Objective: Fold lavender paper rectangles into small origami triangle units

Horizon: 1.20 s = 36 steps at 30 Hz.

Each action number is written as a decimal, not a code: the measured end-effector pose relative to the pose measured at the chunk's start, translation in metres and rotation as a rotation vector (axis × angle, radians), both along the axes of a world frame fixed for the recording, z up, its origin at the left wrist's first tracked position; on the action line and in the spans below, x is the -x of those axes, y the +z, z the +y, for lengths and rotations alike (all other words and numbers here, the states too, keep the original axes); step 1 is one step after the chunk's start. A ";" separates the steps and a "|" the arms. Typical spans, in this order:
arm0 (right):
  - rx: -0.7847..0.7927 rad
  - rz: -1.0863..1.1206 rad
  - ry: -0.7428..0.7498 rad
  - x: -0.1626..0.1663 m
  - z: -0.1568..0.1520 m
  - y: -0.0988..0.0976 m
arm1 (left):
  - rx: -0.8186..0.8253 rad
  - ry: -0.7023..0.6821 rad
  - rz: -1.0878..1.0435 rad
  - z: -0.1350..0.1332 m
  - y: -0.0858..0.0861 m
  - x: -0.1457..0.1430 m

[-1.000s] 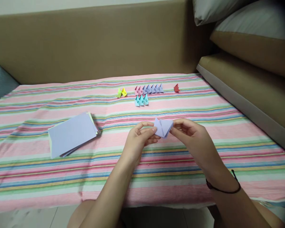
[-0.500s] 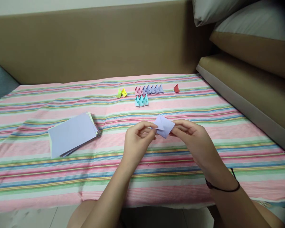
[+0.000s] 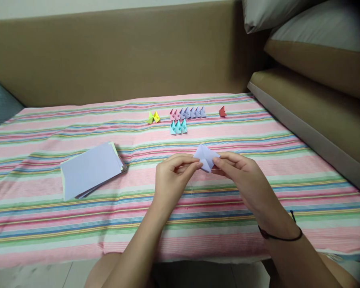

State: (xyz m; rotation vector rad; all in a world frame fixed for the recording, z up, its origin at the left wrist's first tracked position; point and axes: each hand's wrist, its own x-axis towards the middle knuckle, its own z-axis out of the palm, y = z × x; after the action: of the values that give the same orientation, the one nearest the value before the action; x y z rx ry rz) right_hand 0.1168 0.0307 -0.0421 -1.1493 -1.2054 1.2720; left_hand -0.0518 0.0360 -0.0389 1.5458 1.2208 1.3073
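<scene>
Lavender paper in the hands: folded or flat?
Folded. The lavender paper shows creases and overlapping flaps in a small pointed shape, pinched between the left hand and right hand, unlike the flat stack.

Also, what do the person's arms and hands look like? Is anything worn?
The left forearm and right forearm are bare, with no sleeves in view. The left hand wears nothing. The right hand has a thin black cord around its wrist.
</scene>
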 end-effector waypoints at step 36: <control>-0.322 -0.138 -0.097 0.003 -0.001 -0.001 | 0.296 -0.075 -0.380 0.004 0.004 0.004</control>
State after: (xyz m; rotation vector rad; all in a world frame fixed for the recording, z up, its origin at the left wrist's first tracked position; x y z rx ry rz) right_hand 0.1138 0.0298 -0.0433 -1.0558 -1.3812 0.8977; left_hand -0.0555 0.0402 -0.0352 1.0655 1.0459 1.2384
